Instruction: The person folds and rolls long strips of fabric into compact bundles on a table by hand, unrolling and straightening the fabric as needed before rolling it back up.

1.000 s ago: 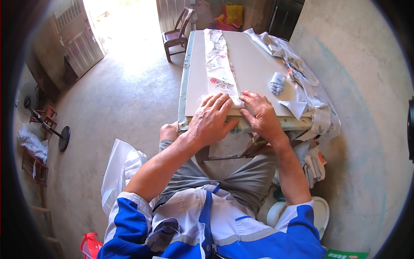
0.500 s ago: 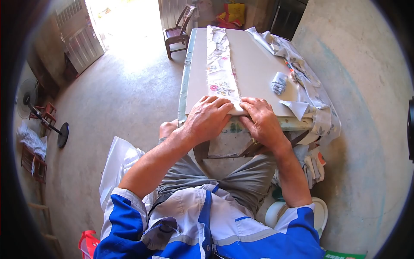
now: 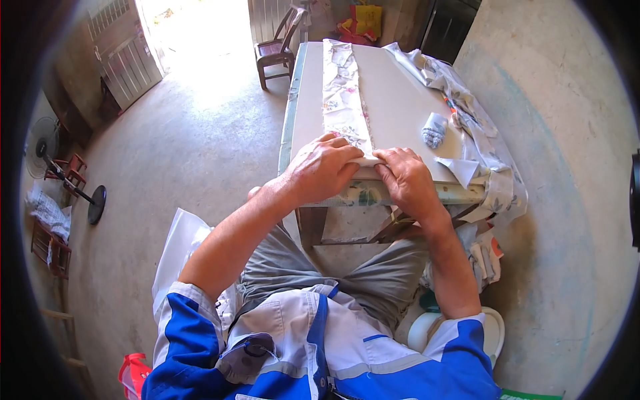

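A long white strip of flowered fabric (image 3: 344,93) lies lengthwise on the pale table (image 3: 397,87), with its near end rolled up. My left hand (image 3: 323,170) grips the left end of that roll, its fingers curled over the top. Around the right end close the fingers of my right hand (image 3: 405,177), with the thumb underneath at the near side. A short piece of the white roll shows between the two hands, close to the table's near edge. To the right stands a small rolled bundle (image 3: 434,130) of patterned cloth, apart from my hands.
Loose printed cloth (image 3: 490,143) is heaped along the table's right edge and hangs over it. A wooden chair (image 3: 275,52) stands beyond the far left corner. On the left is a standing fan (image 3: 45,150). A white bucket (image 3: 493,333) sits by my right elbow.
Both hands have shifted slightly on the roll, and it sits a little farther up the table. Fewer of the printed flowers near my fingers show now.
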{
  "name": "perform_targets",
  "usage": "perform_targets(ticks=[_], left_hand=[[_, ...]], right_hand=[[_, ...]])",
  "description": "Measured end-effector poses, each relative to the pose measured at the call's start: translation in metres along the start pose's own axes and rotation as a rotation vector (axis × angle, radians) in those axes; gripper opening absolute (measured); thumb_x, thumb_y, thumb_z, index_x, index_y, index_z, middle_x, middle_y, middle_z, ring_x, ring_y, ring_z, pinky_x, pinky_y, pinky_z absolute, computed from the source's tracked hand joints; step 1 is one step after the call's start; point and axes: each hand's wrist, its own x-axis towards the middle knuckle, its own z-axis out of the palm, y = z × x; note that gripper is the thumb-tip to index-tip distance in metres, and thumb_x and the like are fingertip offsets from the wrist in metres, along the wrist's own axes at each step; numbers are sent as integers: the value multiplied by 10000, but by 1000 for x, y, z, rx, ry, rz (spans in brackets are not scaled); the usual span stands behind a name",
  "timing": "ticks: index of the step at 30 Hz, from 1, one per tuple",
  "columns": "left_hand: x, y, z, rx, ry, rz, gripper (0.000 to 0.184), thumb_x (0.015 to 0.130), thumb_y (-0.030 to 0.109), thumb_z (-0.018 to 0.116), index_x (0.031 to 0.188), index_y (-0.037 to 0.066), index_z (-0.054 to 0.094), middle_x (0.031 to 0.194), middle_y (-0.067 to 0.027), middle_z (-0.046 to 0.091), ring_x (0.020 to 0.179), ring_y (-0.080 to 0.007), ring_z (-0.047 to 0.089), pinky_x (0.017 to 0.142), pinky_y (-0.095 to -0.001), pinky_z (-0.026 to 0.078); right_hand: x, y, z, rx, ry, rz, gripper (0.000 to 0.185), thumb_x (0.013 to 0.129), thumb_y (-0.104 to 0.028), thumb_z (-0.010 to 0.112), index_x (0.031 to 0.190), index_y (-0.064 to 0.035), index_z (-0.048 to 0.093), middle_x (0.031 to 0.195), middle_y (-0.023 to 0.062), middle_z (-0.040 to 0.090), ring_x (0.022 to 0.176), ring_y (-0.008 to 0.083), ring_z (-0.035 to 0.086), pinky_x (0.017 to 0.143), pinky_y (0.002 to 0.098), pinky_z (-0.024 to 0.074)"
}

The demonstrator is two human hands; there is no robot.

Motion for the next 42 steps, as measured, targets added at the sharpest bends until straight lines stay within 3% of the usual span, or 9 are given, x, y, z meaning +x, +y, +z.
perform_targets(ticks=[12, 19, 24, 27, 30, 33, 36, 39, 42], left_hand=[[16, -20, 0, -116, -35, -168, 309, 1002, 213, 661, 1250, 40, 722, 1164, -205, 744, 1096, -408, 707, 976, -474, 551], [17, -30, 8, -40, -6, -134, 335, 993, 233, 682, 1283, 65, 695, 1156, -189, 726, 1131, -397, 684, 1009, -479, 523], [15, -33, 13, 74, 88, -212, 284, 972, 230, 716, 1199, 60, 730, 1193, -157, 721, 1179, -356, 660, 1034, -476, 509], [11, -30, 14, 122, 108, -163, 239, 975, 208, 713, 1156, 56, 744, 1239, -148, 714, 1218, -340, 648, 1057, -475, 499], [6, -26, 18, 196, 81, -29, 254, 994, 199, 691, 1190, 45, 739, 1324, -156, 694, 1298, -334, 623, 1125, -467, 472], [-5, -18, 28, 200, 50, -4, 320, 1020, 214, 656, 1267, 18, 713, 1419, -179, 658, 1395, -330, 571, 1214, -457, 413], [-11, -14, 26, 148, -30, -47, 467, 1034, 271, 628, 1395, -26, 627, 1513, -221, 586, 1474, -358, 498, 1285, -460, 331], [-11, -11, 20, 139, -58, -48, 517, 1022, 290, 641, 1426, -29, 594, 1534, -232, 562, 1481, -381, 482, 1285, -467, 325], [-13, -10, 17, 92, -71, -47, 547, 1002, 293, 667, 1433, -32, 581, 1537, -240, 554, 1474, -395, 484, 1283, -471, 325]], right_hand=[[17, 2, 11, 88, 60, 113, 253, 1004, -133, 650, 1203, 19, 685, 1106, 221, 737, 1030, 424, 685, 932, 503, 536], [22, 10, 20, 85, 91, 142, 267, 1002, -138, 691, 1219, 17, 684, 1015, 226, 737, 916, 381, 723, 839, 461, 562], [24, 13, 28, 35, 106, 181, 279, 974, -123, 702, 1212, 16, 666, 984, 201, 716, 886, 374, 705, 825, 466, 555], [26, 10, 27, 48, 35, 236, 290, 981, -136, 676, 1225, 18, 647, 1095, 246, 712, 1037, 452, 673, 931, 515, 533], [25, 10, 29, 53, 38, 240, 275, 982, -133, 675, 1217, 8, 648, 1075, 240, 703, 1018, 447, 671, 926, 519, 532], [24, 12, 33, 29, 110, 203, 268, 947, -91, 723, 1195, -9, 661, 990, 191, 694, 932, 376, 686, 852, 469, 546], [23, 5, 33, -54, 199, 149, 258, 938, -70, 727, 1186, -15, 687, 1040, 173, 712, 1015, 361, 677, 913, 466, 540], [20, 6, 32, -124, 136, 19, 285, 966, -123, 679, 1232, -31, 722, 1223, 136, 725, 1164, 346, 650, 973, 473, 521], [10, 11, 32, -145, 83, -3, 289, 973, -153, 668, 1225, -39, 754, 1303, 106, 725, 1221, 316, 644, 1004, 463, 509]])
